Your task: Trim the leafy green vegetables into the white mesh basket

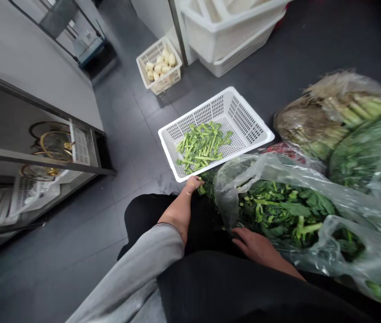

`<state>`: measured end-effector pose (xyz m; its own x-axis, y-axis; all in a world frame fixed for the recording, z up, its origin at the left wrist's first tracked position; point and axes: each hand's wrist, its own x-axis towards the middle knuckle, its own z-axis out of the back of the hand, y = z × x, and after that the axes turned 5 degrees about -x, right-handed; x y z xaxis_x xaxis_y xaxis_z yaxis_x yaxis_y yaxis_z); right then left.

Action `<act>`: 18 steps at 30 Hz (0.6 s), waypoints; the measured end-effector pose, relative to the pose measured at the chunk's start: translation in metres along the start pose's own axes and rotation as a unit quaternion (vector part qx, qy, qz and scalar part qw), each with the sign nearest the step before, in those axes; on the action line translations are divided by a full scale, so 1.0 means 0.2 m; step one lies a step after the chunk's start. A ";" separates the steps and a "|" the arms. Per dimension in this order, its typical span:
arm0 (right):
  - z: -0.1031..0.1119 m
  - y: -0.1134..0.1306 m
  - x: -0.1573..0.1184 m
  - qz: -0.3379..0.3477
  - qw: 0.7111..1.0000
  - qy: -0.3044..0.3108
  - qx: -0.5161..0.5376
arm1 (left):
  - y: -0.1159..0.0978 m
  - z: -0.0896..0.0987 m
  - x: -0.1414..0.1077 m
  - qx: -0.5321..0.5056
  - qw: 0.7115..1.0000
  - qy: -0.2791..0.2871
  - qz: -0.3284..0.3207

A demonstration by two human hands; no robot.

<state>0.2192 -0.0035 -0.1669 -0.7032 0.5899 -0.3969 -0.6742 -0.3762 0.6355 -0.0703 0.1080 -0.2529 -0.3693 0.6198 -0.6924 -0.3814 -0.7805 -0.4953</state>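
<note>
At the near rim of a white slotted basket point(247, 130), my left hand point(194, 182) is closed on a leafy green stem point(201, 179). Much of that stem is hidden by the hand and the dark leaves beside it. Trimmed green stems point(202, 146) lie in a loose pile in the basket. My right hand point(256, 246) is low beside a clear plastic bag point(234, 184), its thumb and fingers apart with nothing visible between them. The bag gapes wide, showing dark leafy greens point(284, 208) inside.
Bundled long green stalks with roots point(331, 112) and another bag of greens point(368, 148) lie to the right. A small basket of peeled white roots point(161, 65) stands farther off, near stacked white tubs point(234, 33). Metal shelving point(42, 157) borders the left.
</note>
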 end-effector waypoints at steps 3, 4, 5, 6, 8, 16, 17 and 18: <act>0.16 0.11 0.05 -0.022 0.986 -0.014 0.162 | -0.18 0.12 -0.20 -0.065 0.993 0.006 -0.101; 0.21 0.16 0.07 -0.043 0.972 -0.015 0.232 | -0.24 0.15 -0.29 -0.090 0.987 0.006 -0.134; 0.26 0.22 0.10 -0.065 0.950 -0.015 0.304 | -0.29 0.19 -0.40 -0.128 0.978 0.011 -0.167; 0.30 0.28 0.12 -0.083 0.924 -0.020 0.373 | -0.32 0.22 -0.51 -0.178 0.963 0.021 -0.199; 0.36 0.41 0.16 -0.087 0.874 -0.065 0.474 | -0.35 0.26 -0.75 -0.315 0.912 0.063 -0.253; 0.55 0.65 0.14 -0.038 0.888 -0.287 0.357 | -0.24 0.24 -1.32 -0.358 0.861 0.262 -0.247; 0.53 0.68 0.11 -0.033 0.886 -0.297 0.354 | -0.25 0.22 -1.32 -0.380 0.857 0.241 -0.251; 0.51 0.71 0.07 -0.024 0.881 -0.315 0.350 | -0.27 0.21 -1.32 -0.417 0.848 0.204 -0.255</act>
<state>0.1368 0.0234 -0.0148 -0.2627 0.9563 -0.1283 -0.2397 0.0641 0.9687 0.0119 -0.0104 -0.0212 0.0521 0.9473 -0.3162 0.3916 -0.3106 -0.8661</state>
